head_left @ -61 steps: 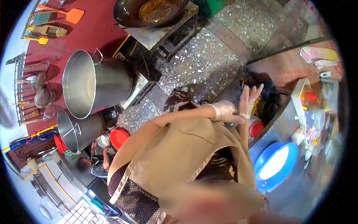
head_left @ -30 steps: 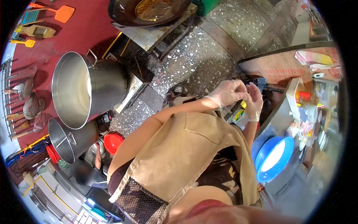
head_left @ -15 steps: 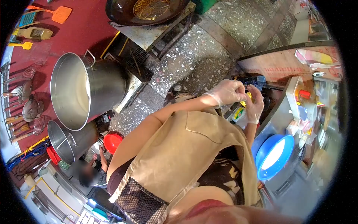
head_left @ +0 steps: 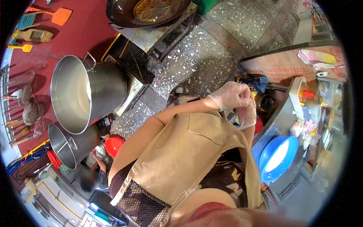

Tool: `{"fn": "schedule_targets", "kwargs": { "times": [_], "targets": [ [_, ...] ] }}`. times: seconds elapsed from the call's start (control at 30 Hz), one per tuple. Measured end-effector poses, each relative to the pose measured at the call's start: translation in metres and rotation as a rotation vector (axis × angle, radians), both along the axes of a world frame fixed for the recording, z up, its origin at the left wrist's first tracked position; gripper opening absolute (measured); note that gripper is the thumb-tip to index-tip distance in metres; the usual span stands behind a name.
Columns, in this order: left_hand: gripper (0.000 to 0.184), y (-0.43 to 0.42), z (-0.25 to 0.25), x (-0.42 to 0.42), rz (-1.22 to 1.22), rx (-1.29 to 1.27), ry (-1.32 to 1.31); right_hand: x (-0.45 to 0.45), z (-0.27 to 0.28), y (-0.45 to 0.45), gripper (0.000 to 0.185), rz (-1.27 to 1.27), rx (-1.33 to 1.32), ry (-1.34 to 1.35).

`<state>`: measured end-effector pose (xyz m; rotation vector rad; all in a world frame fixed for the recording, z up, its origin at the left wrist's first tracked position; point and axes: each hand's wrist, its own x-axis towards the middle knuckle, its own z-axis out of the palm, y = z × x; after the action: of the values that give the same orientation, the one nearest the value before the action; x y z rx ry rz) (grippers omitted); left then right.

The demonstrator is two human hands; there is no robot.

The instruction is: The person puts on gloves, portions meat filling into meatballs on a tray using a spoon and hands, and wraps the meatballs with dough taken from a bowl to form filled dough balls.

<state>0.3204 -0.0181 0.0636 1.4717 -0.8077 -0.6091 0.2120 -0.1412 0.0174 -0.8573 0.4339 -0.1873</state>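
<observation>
Both of my hands wear thin, clear plastic gloves and meet in front of my body, right of centre. My left hand [head_left: 231,95] is closed, its fingers curled in against my right hand. Wrinkled plastic covers my right hand [head_left: 247,112], which touches the left from below; its fingers are mostly hidden behind the left. Anything pinched between the hands is too small or covered to make out. A tan apron [head_left: 177,151] with a pocket covers my front.
A large steel stockpot [head_left: 107,90] of pale liquid stands left, with a smaller steel pot [head_left: 81,142] beside it. A dark wok [head_left: 121,15] sits on a stove ahead. To the right, a blue basin [head_left: 264,151] rests on a counter. A person [head_left: 102,176] works at lower left.
My right hand has moved left and turned in against my left hand, its fingers no longer spread apart. My left hand stays nearly in place. The other person's arm has shifted slightly.
</observation>
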Motion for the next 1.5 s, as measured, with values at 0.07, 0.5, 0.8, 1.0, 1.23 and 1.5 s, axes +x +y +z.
{"fn": "schedule_targets", "kwargs": {
  "times": [0.07, 0.5, 0.8, 1.0, 1.23, 1.5],
  "targets": [
    [0.025, 0.001, 0.002, 0.002, -0.013, -0.004, -0.012, 0.000, -0.003, 0.000, 0.052, 0.012, -0.009, -0.002],
    [0.014, 0.014, -0.040, 0.020, 0.011, 0.026, 0.110, 0.020, 0.019, -0.022, 0.029, -0.124, -0.021, 0.083],
    [0.015, 0.034, -0.035, 0.043, 0.172, 0.157, -0.261, 0.051, 0.000, -0.011, 0.021, -0.191, -0.067, 0.157],
    [0.016, 0.052, -0.050, 0.068, 0.176, 0.181, -0.236, 0.100, 0.007, 0.015, 0.034, -0.218, -0.289, 0.276],
    [0.016, 0.047, -0.070, 0.098, 0.330, 0.281, -0.108, 0.149, -0.012, 0.009, 0.028, 0.063, -0.176, 0.314],
    [0.014, -0.007, -0.117, 0.160, 0.688, 0.261, 0.206, 0.317, -0.065, -0.092, 0.029, 0.299, -0.339, 0.366]
  ]
}}
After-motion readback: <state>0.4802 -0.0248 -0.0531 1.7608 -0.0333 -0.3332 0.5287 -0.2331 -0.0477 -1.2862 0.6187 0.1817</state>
